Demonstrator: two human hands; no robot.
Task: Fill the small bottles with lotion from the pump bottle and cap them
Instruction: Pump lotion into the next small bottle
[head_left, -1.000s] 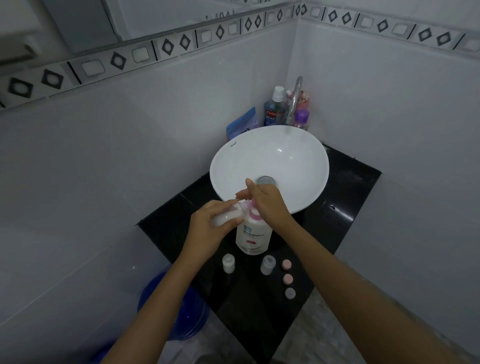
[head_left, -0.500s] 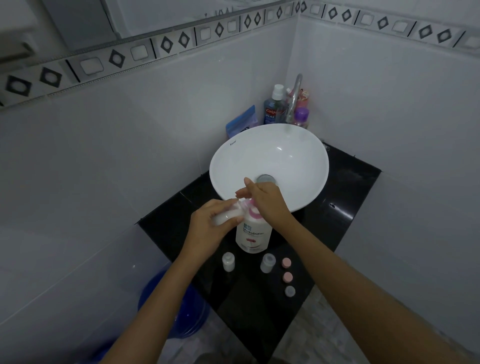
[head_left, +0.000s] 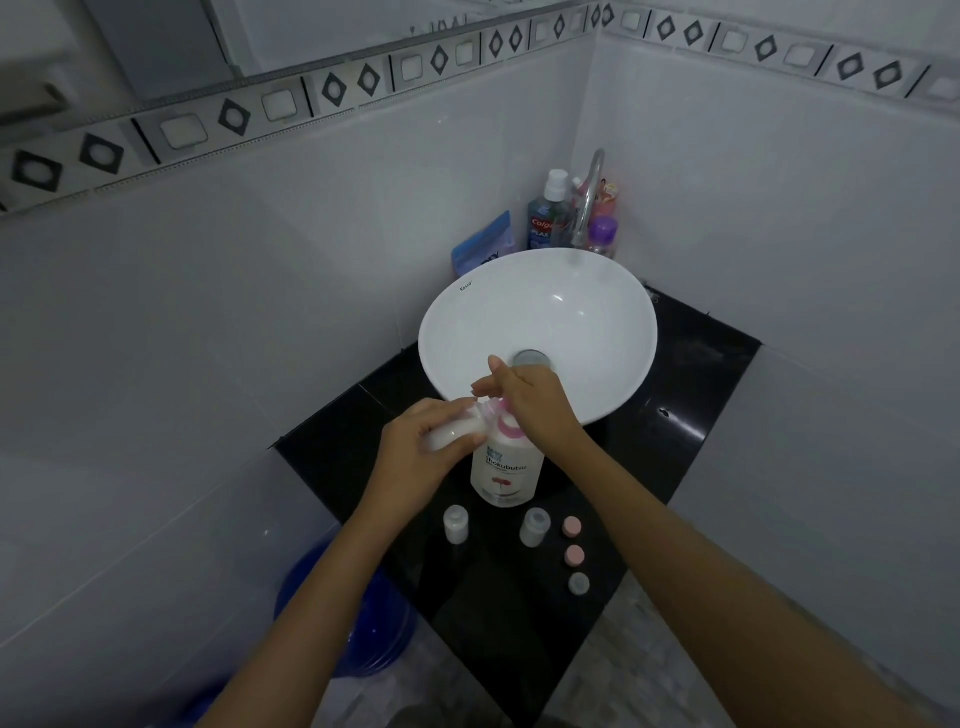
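A white pump bottle (head_left: 508, 470) with a pink collar stands on the black counter (head_left: 691, 395), in front of the basin. My right hand (head_left: 535, 402) lies flat on top of its pump head, which is hidden under the palm. My left hand (head_left: 423, 449) grips a small white bottle (head_left: 457, 431), tilted with its mouth against the pump spout. Two more small bottles (head_left: 455, 524) (head_left: 535, 527) stand uncapped in front of the pump bottle. To their right lie two pink caps (head_left: 571, 526) (head_left: 574, 555) and a grey cap (head_left: 578, 583).
A white bowl basin (head_left: 587, 306) sits behind my hands, with a chrome tap (head_left: 589, 197) and several toiletry bottles (head_left: 545, 213) in the corner. White tiled walls close in on both sides. A blue bucket (head_left: 358, 618) stands on the floor below the counter's left edge.
Both hands keep their places on the pump head and the small bottle. Only the camera has shifted slightly.
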